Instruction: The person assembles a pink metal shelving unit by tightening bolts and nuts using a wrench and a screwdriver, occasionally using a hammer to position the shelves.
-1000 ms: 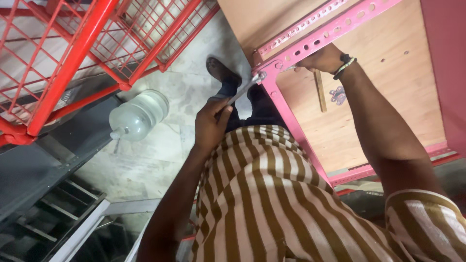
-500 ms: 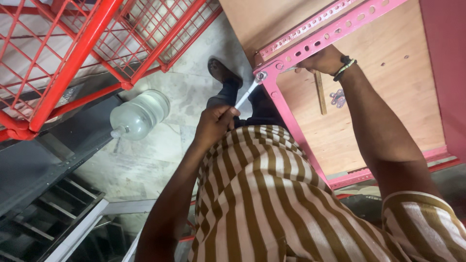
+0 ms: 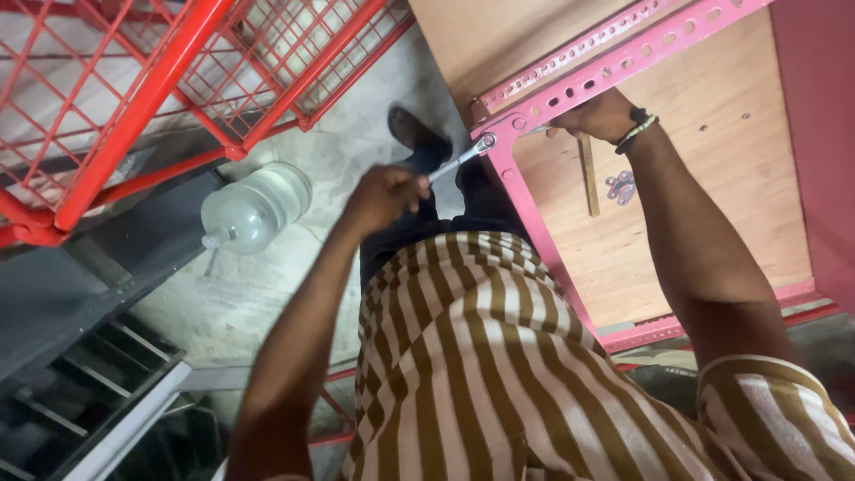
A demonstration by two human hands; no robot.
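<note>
Grey concrete floor, large clear water jug lying sideways on it, black shoe

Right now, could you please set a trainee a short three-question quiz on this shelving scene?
1. True or false: the left hand holds a wrench.
2. Where does the right hand rest? A) on the pink slotted frame B) on the water bottle
3. Fill in: the bottle lies on its ____.

Key: 1 true; 2 A; 3 side.
</note>
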